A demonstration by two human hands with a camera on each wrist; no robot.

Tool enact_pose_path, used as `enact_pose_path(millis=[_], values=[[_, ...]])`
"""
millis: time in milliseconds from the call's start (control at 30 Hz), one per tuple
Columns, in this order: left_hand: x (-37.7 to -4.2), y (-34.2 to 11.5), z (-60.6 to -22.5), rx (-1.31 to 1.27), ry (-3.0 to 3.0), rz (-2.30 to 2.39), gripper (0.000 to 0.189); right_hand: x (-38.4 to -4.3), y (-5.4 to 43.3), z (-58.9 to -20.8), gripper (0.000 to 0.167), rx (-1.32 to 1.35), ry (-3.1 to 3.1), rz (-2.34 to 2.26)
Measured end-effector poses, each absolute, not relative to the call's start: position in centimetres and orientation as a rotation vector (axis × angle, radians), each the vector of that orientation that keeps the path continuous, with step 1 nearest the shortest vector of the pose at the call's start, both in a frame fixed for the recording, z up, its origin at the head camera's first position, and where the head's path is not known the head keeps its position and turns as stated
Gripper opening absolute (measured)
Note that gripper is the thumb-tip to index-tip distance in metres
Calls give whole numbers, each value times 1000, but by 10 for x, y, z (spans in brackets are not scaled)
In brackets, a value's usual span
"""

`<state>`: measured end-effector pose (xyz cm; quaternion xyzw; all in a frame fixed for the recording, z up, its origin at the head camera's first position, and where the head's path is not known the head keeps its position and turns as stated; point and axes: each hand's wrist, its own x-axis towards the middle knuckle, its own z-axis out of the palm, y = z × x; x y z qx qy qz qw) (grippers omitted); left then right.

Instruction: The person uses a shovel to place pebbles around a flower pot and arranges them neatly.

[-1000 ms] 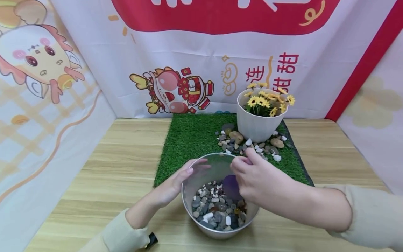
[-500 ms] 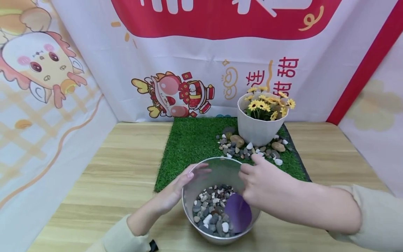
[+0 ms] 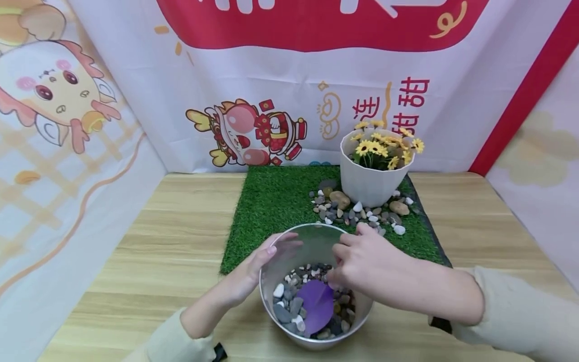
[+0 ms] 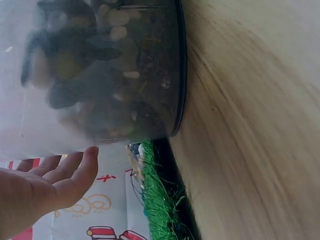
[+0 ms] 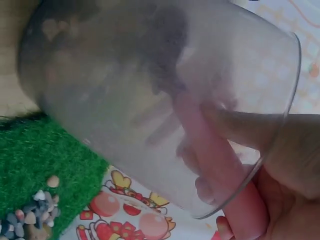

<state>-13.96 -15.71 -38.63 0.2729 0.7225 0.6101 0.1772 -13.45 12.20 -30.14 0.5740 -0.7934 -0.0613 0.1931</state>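
A clear bucket (image 3: 316,341) with stones (image 3: 282,312) in its bottom stands on the wooden table. My right hand (image 3: 368,271) reaches over its right rim and grips a toy shovel by its pink handle (image 5: 212,165), which shows through the clear wall in the right wrist view. The shovel's purple blade (image 3: 316,306) is down among the stones and hides some of them. My left hand (image 3: 249,269) rests on the bucket's left side with the fingers extended along the wall and the thumb near the rim. In the left wrist view its fingertips touch the outside of the bucket.
Behind the bucket lies a green turf mat (image 3: 280,198). On it a white pot (image 3: 372,181) with yellow flowers (image 3: 373,147) stands among loose pebbles (image 3: 341,213). A printed cloth (image 3: 253,60) hangs behind the table.
The purple blade has moved from the bucket's back right, over to the right side and down, then left to the middle of the stones. My left hand stays at the bucket's side.
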Motion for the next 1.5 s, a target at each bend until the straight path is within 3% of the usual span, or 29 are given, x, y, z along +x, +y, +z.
enact_pose_path(millis=[467,833,1200,1300,1433,1500], values=[[-140,-158,-386,783,2054,1717,59,-148,145,-300,14,1568,-2195,347],[-140,-159,-388,756,2061,1709,61,-146,161,-301,34,1478,-2302,473],[-141,-161,-386,742,2062,1698,60,-156,175,-300,30,1299,-2321,546],[-142,-162,-386,712,2068,1684,61,-159,177,-301,19,1303,-2300,572],[-142,-163,-386,695,2068,1675,62,-163,182,-298,47,1300,-2281,603],[-142,-163,-387,702,2080,1670,63,-165,186,-294,38,1289,-2284,605]])
